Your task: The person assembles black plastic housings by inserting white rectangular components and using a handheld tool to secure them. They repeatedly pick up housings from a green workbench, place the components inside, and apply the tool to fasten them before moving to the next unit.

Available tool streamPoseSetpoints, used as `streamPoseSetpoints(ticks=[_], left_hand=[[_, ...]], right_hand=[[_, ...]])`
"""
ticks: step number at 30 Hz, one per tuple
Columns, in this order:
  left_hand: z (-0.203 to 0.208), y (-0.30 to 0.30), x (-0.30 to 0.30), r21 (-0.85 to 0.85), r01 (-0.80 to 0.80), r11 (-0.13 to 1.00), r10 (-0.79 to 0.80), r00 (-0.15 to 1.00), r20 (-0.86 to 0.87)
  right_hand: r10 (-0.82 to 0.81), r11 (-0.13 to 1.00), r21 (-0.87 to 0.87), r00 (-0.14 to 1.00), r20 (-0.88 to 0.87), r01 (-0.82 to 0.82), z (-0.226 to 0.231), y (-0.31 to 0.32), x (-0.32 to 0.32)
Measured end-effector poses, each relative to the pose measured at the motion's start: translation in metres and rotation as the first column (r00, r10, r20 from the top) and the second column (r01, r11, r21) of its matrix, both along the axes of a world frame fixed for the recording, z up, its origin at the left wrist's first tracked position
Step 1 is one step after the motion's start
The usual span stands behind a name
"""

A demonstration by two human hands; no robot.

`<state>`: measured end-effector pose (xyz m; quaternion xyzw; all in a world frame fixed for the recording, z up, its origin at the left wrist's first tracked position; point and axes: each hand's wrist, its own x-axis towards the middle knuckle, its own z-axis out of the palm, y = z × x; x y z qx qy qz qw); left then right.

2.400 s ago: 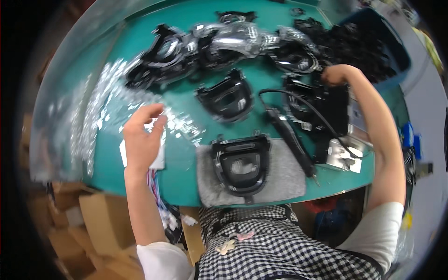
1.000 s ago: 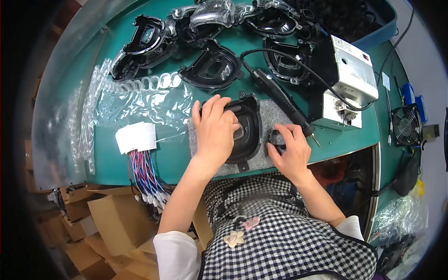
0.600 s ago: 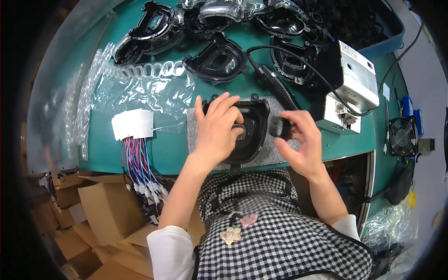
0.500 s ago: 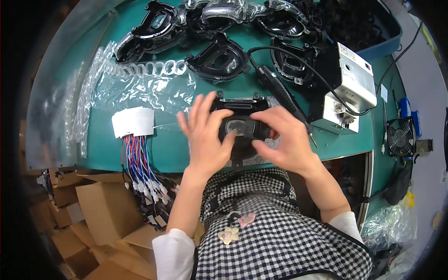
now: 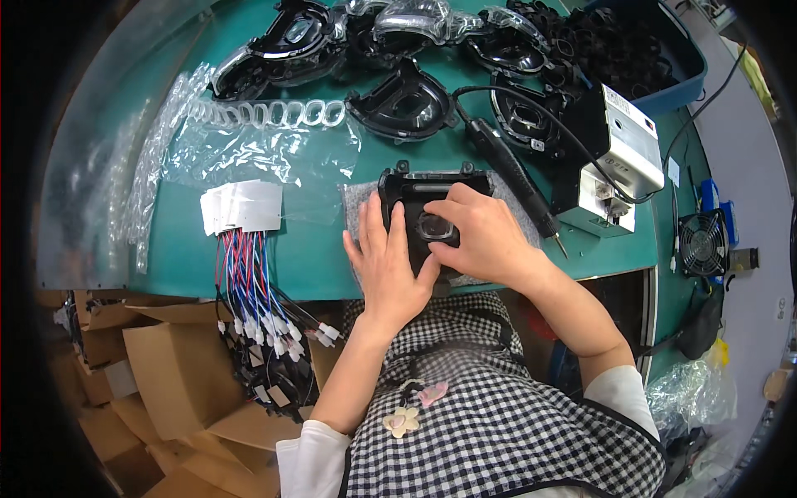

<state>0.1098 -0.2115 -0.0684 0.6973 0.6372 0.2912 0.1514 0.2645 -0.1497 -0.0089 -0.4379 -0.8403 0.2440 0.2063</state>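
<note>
The left hand (image 5: 388,270) rests, fingers apart, on the housing (image 5: 413,207) atop the mat (image 5: 358,202), likely steadying it, while the right hand's (image 5: 491,236) grip pinches the oval piece (image 5: 435,227) at its middle.

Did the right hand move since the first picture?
Yes. Judged against the blue bin, the right hand has moved left and toward the person: it was near the bin, now it is at the black housing on the gray mat.
</note>
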Motion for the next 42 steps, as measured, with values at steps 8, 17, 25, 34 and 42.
streamPoseSetpoints(ticks=[8, 17, 25, 34, 42], left_hand=[[0.016, 0.009, -0.004, 0.121, -0.027, 0.992, 0.018, 0.997, 0.076], [0.023, 0.039, 0.0, 0.133, 0.165, 0.977, -0.179, 0.979, 0.094], [0.027, 0.044, -0.008, 0.115, 0.258, 0.959, -0.267, 0.961, 0.074], [0.052, 0.029, -0.055, 0.153, 0.081, 0.985, -0.105, 0.982, 0.156], [0.089, 0.019, -0.209, 0.069, -0.138, 0.988, 0.151, 0.955, -0.254]], right_hand=[[-0.175, 0.985, -0.028, 0.973, -0.15, 0.173, 0.021, -0.016, 0.018], [-0.361, 0.921, -0.238, 0.905, -0.223, 0.309, -0.032, -0.045, 0.025], [-0.343, 0.938, -0.139, 0.911, -0.23, 0.318, -0.042, -0.043, 0.025], [-0.492, 0.844, 0.2, 0.867, -0.078, 0.497, -0.016, -0.006, 0.07], [-0.518, 0.855, 0.193, 0.799, 0.305, 0.481, -0.037, 0.032, 0.069]])
